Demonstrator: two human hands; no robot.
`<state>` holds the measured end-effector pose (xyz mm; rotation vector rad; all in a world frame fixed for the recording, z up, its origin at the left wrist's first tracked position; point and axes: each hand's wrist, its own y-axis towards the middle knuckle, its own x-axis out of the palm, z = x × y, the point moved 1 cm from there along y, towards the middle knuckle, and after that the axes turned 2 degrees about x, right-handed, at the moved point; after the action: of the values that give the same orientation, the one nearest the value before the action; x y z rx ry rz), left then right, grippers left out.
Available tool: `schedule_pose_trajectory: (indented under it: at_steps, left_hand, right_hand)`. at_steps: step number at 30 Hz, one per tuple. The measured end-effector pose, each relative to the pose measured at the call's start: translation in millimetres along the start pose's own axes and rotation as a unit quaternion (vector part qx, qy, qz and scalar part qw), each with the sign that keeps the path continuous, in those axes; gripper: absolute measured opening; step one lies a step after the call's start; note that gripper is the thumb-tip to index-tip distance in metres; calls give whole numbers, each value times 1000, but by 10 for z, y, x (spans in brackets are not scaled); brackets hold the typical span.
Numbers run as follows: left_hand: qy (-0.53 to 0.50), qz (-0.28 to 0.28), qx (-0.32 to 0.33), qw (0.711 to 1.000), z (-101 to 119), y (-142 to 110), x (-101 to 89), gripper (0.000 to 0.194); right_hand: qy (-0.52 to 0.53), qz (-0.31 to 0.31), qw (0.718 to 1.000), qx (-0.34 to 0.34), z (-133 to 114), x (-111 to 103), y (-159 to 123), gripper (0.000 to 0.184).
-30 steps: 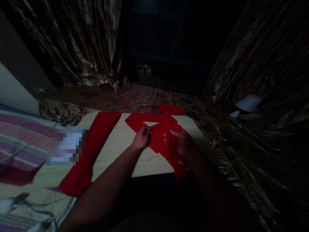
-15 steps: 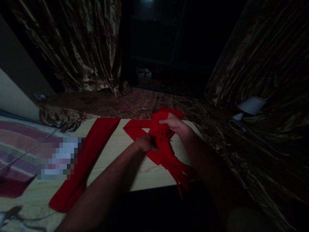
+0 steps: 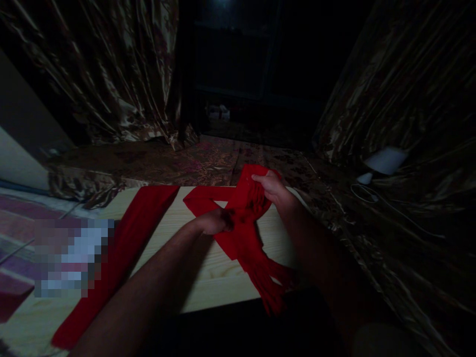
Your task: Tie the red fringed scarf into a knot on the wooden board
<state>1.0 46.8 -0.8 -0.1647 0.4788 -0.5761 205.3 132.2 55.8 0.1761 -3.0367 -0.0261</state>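
Note:
A red fringed scarf (image 3: 243, 233) lies crossed over itself in a loop on a pale wooden table (image 3: 208, 277). Its fringe hangs toward the near edge. My left hand (image 3: 215, 221) grips the scarf at the crossing, with its fingertips partly hidden in shadow. Farther up and to the right, my right hand (image 3: 271, 184) pinches the folded upper part, thumb on top. Some dark red strands show just below that hand. Along the table's left side stretches a long folded red cloth (image 3: 122, 248), apart from both hands, passing close to my left forearm.
A blurred-out pale item (image 3: 78, 258) sits left of the folded cloth, near a striped bed cover (image 3: 18, 233). Behind the table is a patterned cloth-covered ledge (image 3: 208, 158) below a dark window. A white lamp (image 3: 386, 159) with a cord stands at right, before long curtains (image 3: 372, 99).
My right hand has raised the upper fold of the scarf, which now stands more upright. My left hand stays at the crossing. The view has shifted slightly.

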Motion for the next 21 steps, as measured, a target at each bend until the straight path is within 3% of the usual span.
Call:
schedule_pose_trajectory:
  at_steps: [5, 8, 10, 13, 16, 21]
  left_hand:
    - [-1, 48, 40, 998, 59, -78, 12, 47]
    - [79, 159, 79, 981, 165, -182, 110, 54]
    - [183, 212, 92, 956, 239, -264, 188, 43]
    - [300, 161, 86, 937, 306, -343, 301, 25]
    - [351, 110, 69, 927, 327, -358, 366, 26]
    - [298, 100, 62, 947, 365, -355, 329, 13]
  right_hand:
    - [-38, -87, 994, 51, -76, -35, -35, 24]
    - [-36, -68, 997, 21, -60, 51, -39, 22]
    - [-15, -43, 999, 6, -13, 133, -39, 19]
    - [9, -29, 1000, 4, 99, 254, -56, 18]
    - [-2, -41, 999, 27, 230, 337, -108, 27]
    - [-14, -65, 997, 41, 362, 406, -230, 32]
